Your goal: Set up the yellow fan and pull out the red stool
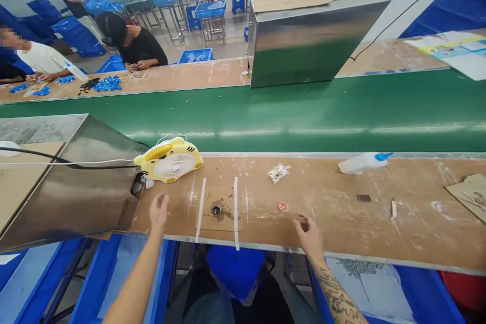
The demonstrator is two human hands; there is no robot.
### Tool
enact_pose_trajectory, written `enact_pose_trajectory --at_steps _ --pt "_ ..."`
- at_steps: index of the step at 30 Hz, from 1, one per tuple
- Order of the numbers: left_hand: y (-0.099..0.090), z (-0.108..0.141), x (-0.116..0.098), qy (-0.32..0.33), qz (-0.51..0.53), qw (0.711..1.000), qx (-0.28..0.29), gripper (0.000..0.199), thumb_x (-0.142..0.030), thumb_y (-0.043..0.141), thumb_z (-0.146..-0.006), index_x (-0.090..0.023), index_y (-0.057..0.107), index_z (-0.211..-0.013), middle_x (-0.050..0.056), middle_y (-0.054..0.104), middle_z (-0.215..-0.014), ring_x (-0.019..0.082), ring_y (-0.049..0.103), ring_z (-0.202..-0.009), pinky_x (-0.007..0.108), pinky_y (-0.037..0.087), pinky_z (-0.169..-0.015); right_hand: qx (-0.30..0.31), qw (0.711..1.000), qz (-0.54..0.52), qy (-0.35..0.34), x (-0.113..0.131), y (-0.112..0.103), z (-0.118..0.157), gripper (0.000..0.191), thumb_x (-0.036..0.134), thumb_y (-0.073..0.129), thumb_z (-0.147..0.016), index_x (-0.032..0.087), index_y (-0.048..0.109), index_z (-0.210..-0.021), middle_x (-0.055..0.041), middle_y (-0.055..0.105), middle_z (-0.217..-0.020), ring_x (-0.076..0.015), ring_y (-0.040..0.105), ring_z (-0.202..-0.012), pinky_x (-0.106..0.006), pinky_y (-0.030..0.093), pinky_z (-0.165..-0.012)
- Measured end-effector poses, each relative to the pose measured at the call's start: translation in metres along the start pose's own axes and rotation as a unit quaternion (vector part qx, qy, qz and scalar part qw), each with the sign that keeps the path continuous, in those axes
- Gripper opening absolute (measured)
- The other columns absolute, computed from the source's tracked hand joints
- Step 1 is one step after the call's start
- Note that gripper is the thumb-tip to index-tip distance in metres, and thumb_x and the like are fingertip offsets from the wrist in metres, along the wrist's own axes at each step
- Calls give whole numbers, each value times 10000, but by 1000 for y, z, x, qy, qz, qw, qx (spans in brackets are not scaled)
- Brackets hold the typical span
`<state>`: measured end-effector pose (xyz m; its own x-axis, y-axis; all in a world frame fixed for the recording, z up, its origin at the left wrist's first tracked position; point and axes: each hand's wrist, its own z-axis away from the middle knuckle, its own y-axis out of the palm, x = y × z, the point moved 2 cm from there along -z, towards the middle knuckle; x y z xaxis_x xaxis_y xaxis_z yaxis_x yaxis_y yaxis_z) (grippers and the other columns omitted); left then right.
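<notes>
while the left hand (158, 211) rests empty and spread on the bench (341, 223), the right hand (308, 233) pinches a small dark piece (302, 222) by the near edge; it looks light and stiff, best taken at its sides

Tabletop (341, 223) before you: your left hand (158, 212) rests at 8 o'clock, fingers loosely spread, near a yellow tiger fan (169, 160). Your right hand (309, 233) sits at 5 o'clock, curled. Between them: taped card (218, 208). At 2 o'clock: white squeeze bottle (362, 162).
</notes>
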<state>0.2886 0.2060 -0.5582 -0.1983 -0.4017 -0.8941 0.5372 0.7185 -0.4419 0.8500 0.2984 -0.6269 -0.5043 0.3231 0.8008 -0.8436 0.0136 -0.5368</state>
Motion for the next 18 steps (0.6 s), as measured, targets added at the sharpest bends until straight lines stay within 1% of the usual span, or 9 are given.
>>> enact_pose_trajectory --at_steps 2,4,6,8,10,13,16,17,18 --pt "19 27 26 7 -84 993 81 417 -514 625 -758 -190 639 -1021 115 679 -1043 293 635 -1006 467 486 -983 -15 1000 -10 3 -17 5 -2 689 594 605 -727 125 551 -1229 -87 646 -902 -226 617 -729 -381 526 -720" --pt "34 43 47 75 -190 970 132 402 -469 562 -822 -180 654 -1087 148 658 -1124 325 608 -1086 504 463 -1020 -17 1000 3 -3 -25 15 -1 801 593 635 -706 120 475 -1332 -113 619 -1033 -212 612 -727 -395 533 -747" --pt "46 53 60 165 -291 929 157 426 -423 515 -873 -164 659 -1178 168 611 -1239 349 541 -1192 525 427 -1058 -44 998 42 0 -25 28 6 846 610 634 -697 113 457 -1358 -113 599 -1043 -213 599 -717 -415 526 -763" --pt "54 59 68 222 -358 889 178 454 -403 502 -901 -164 646 -1260 174 555 -1346 367 485 -1252 542 402 -1069 -93 992 88 -3 -16 43 18 765 625 603 -729 108 515 -1285 -90 594 -942 -226 582 -716 -420 511 -754" --pt "59 63 72 244 -397 862 198 467 -397 506 -915 -177 631 -1308 178 512 -1412 380 459 -1279 556 379 -1074 -100 987 121 -41 -2 63 34 603 614 562 -790 128 583 -1147 -79 587 -867 -235 574 -736 -404 498 -742" --pt "64 66 74 248 -419 850 201 479 -409 516 -922 -183 624 -1331 191 484 -1443 386 437 -1307 554 340 -1096 -18 985 131 -108 17 97 72 434 569 515 -860 168 617 -989 -93 620 -861 -241 589 -775 -391 494 -764" --pt "66 66 76 241 -418 854 194 476 -429 528 -920 -191 638 -1317 184 486 -1448 376 438 -1311 536 321 -1107 59 988 130 -59 17 126 124 369 550 465 -904 219 628 -891 -76 650 -788 -242 595 -694 -399 507 -707" --pt "66 66 77 242 -416 855 193 471 -431 531 -919 -195 643 -1311 181 490 -1446 373 446 -1304 533 323 -1104 119 983 128 -48 13 138 140 351 534 448 -925 244 634 -857 -67 662 -776 -243 607 -685 -401 518 -697" --pt "66 66 78 243 -416 855 193 467 -432 532 -918 -200 646 -1307 179 497 -1441 371 454 -1296 532 326 -1099 212 966 128 -70 8 151 155 342 515 439 -935 269 644 -814 -60 673 -778 -248 625 -704 -411 531 -713"
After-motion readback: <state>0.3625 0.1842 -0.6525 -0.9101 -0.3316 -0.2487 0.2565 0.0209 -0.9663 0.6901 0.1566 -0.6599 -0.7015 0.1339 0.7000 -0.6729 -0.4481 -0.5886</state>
